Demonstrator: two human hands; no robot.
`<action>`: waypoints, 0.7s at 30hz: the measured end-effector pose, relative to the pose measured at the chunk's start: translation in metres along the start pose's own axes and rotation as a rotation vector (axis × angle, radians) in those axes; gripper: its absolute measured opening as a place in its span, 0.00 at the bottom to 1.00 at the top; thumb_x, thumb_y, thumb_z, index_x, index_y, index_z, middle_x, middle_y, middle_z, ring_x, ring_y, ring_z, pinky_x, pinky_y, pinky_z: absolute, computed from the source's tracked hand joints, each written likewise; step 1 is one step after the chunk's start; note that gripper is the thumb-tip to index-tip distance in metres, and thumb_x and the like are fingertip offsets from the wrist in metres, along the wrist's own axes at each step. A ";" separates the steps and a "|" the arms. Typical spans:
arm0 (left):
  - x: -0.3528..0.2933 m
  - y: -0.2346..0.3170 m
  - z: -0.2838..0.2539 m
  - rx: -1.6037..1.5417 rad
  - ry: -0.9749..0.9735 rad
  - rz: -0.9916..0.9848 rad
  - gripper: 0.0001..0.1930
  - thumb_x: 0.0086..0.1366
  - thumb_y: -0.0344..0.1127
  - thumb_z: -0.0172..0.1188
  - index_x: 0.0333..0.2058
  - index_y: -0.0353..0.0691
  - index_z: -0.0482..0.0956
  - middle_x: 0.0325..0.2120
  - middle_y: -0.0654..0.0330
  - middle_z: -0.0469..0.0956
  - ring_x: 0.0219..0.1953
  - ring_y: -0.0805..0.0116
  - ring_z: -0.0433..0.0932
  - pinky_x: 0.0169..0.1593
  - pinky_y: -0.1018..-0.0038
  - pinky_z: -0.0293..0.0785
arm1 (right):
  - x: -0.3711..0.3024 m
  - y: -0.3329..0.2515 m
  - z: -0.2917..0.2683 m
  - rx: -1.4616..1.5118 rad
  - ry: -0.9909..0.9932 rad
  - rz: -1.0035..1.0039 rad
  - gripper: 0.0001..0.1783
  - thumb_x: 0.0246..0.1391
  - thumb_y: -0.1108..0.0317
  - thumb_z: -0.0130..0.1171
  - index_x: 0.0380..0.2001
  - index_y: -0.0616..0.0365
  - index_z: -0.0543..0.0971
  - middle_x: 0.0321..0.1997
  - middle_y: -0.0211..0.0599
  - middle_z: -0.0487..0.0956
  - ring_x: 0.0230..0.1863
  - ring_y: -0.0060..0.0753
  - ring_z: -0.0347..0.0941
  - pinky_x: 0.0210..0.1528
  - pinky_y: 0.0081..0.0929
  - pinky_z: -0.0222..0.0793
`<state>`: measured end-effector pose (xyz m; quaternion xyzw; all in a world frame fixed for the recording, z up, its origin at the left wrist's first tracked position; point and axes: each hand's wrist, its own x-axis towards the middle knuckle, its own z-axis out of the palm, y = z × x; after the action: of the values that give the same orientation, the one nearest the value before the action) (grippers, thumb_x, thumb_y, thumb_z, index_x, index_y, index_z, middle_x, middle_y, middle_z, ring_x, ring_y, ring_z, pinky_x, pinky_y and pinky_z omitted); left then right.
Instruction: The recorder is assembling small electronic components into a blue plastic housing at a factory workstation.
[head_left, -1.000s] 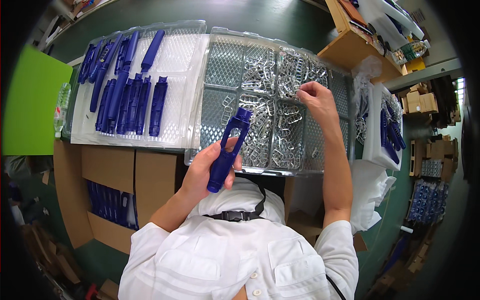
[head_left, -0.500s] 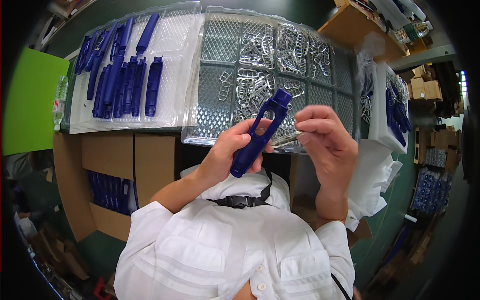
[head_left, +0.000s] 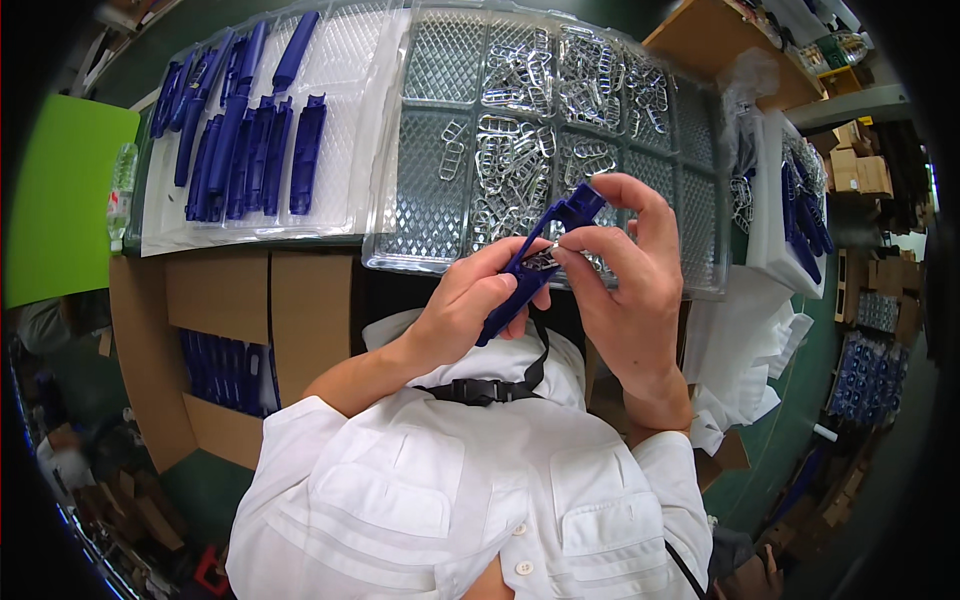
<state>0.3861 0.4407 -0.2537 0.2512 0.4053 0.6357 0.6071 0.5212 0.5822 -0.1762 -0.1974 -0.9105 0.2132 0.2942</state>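
My left hand [head_left: 450,312] is wrapped round the lower part of a dark blue plastic housing [head_left: 580,207], which is tilted with its upper end to the right. The housing has a long opening in its side. At that opening my right hand [head_left: 635,300] pinches a small shiny metal frame [head_left: 541,260] between thumb and forefinger; part of the frame lies inside the housing. The other fingers of the right hand reach up round the housing's upper end. Behind my hands, a clear compartment tray [head_left: 415,215] holds many loose metal frames [head_left: 515,165].
To the left lies a clear tray [head_left: 345,180] with several blue housings [head_left: 307,160]. Below it, an open cardboard box [head_left: 310,330] contains more housings. On the right stands a white foam box [head_left: 772,225] with blue parts and metal frames. A plastic bottle [head_left: 120,190] stands far left.
My right hand has moved left to the housing, bringing the metal frame into its opening. The housing has turned a little in my left hand.
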 end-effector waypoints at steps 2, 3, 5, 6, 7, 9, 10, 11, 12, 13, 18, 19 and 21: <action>0.000 -0.002 -0.001 0.005 0.005 0.006 0.27 0.72 0.34 0.44 0.66 0.31 0.68 0.38 0.55 0.81 0.29 0.74 0.78 0.33 0.76 0.75 | 0.003 0.003 0.002 -0.029 -0.001 -0.027 0.10 0.45 0.77 0.74 0.32 0.60 0.83 0.58 0.47 0.78 0.57 0.52 0.77 0.53 0.43 0.75; 0.000 -0.003 -0.002 0.035 0.004 0.022 0.26 0.70 0.31 0.44 0.65 0.31 0.69 0.37 0.56 0.81 0.28 0.75 0.77 0.32 0.77 0.75 | 0.004 0.005 0.003 -0.058 0.000 -0.057 0.10 0.46 0.77 0.74 0.31 0.60 0.82 0.60 0.48 0.78 0.59 0.53 0.76 0.54 0.44 0.75; -0.001 -0.006 -0.002 0.062 0.006 0.036 0.26 0.69 0.29 0.44 0.65 0.31 0.70 0.36 0.57 0.81 0.28 0.75 0.77 0.32 0.77 0.74 | 0.004 0.007 0.006 -0.024 -0.027 -0.039 0.09 0.46 0.77 0.73 0.31 0.60 0.82 0.61 0.48 0.77 0.60 0.54 0.75 0.53 0.44 0.76; 0.000 -0.007 -0.001 0.088 0.013 0.038 0.25 0.68 0.27 0.44 0.64 0.32 0.71 0.35 0.58 0.81 0.27 0.76 0.76 0.31 0.77 0.74 | 0.004 0.007 0.006 0.003 -0.046 -0.015 0.08 0.47 0.76 0.73 0.31 0.60 0.82 0.62 0.48 0.77 0.60 0.55 0.75 0.53 0.44 0.76; 0.000 -0.008 0.000 0.114 0.020 0.039 0.25 0.68 0.26 0.44 0.63 0.32 0.72 0.34 0.59 0.81 0.26 0.76 0.76 0.30 0.77 0.74 | 0.004 0.007 0.007 0.000 -0.046 -0.009 0.08 0.47 0.76 0.73 0.31 0.60 0.82 0.62 0.48 0.77 0.60 0.55 0.75 0.53 0.44 0.76; 0.000 -0.010 0.000 0.124 0.034 0.037 0.24 0.67 0.25 0.45 0.62 0.32 0.73 0.33 0.59 0.81 0.25 0.76 0.76 0.30 0.77 0.73 | 0.003 0.007 0.009 0.009 -0.083 -0.009 0.08 0.47 0.76 0.72 0.30 0.61 0.81 0.61 0.47 0.78 0.60 0.55 0.75 0.51 0.43 0.78; 0.000 -0.011 -0.001 0.136 0.053 0.039 0.24 0.67 0.25 0.45 0.61 0.33 0.74 0.32 0.60 0.81 0.24 0.77 0.75 0.29 0.77 0.73 | 0.003 0.008 0.010 0.012 -0.085 -0.009 0.08 0.47 0.76 0.72 0.30 0.61 0.81 0.61 0.47 0.78 0.60 0.55 0.75 0.51 0.43 0.78; -0.001 -0.011 -0.001 0.136 0.056 0.038 0.24 0.67 0.25 0.45 0.61 0.33 0.74 0.32 0.60 0.81 0.24 0.77 0.75 0.29 0.77 0.73 | 0.004 0.010 0.011 -0.009 -0.095 -0.014 0.08 0.47 0.76 0.72 0.30 0.61 0.81 0.60 0.47 0.78 0.59 0.55 0.75 0.50 0.43 0.78; -0.001 -0.009 0.000 0.155 0.060 0.041 0.23 0.67 0.25 0.45 0.60 0.33 0.75 0.31 0.61 0.81 0.24 0.77 0.75 0.29 0.77 0.73 | 0.004 0.011 0.011 -0.032 -0.104 -0.016 0.08 0.47 0.76 0.71 0.29 0.61 0.80 0.59 0.46 0.79 0.59 0.54 0.76 0.48 0.42 0.79; -0.001 -0.008 0.001 0.174 0.063 0.046 0.23 0.67 0.25 0.45 0.59 0.33 0.75 0.31 0.61 0.81 0.24 0.77 0.75 0.29 0.77 0.73 | 0.004 0.010 0.012 -0.032 -0.104 -0.014 0.08 0.47 0.76 0.71 0.29 0.61 0.80 0.59 0.46 0.79 0.59 0.54 0.76 0.48 0.42 0.79; -0.001 -0.013 0.001 0.213 0.095 0.004 0.18 0.70 0.27 0.50 0.56 0.33 0.77 0.29 0.62 0.81 0.23 0.79 0.75 0.27 0.77 0.73 | -0.002 0.013 0.012 0.024 -0.205 0.069 0.12 0.48 0.80 0.71 0.33 0.61 0.78 0.61 0.47 0.79 0.59 0.53 0.77 0.53 0.39 0.78; 0.000 -0.013 0.002 0.245 0.091 0.005 0.16 0.71 0.28 0.52 0.55 0.33 0.77 0.29 0.62 0.81 0.23 0.79 0.76 0.26 0.77 0.73 | -0.005 0.012 0.012 0.022 -0.198 0.070 0.12 0.48 0.80 0.71 0.33 0.61 0.78 0.61 0.47 0.79 0.59 0.53 0.77 0.53 0.39 0.78; -0.001 -0.014 0.003 0.306 0.105 0.069 0.14 0.72 0.30 0.53 0.53 0.32 0.78 0.27 0.63 0.81 0.22 0.79 0.76 0.26 0.77 0.73 | -0.009 0.005 0.015 0.024 -0.014 0.111 0.16 0.49 0.79 0.72 0.41 0.59 0.79 0.64 0.46 0.77 0.61 0.52 0.77 0.53 0.38 0.78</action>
<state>0.3962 0.4396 -0.2632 0.3207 0.5196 0.5993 0.5176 0.5201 0.5782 -0.1937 -0.2426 -0.8976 0.2416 0.2777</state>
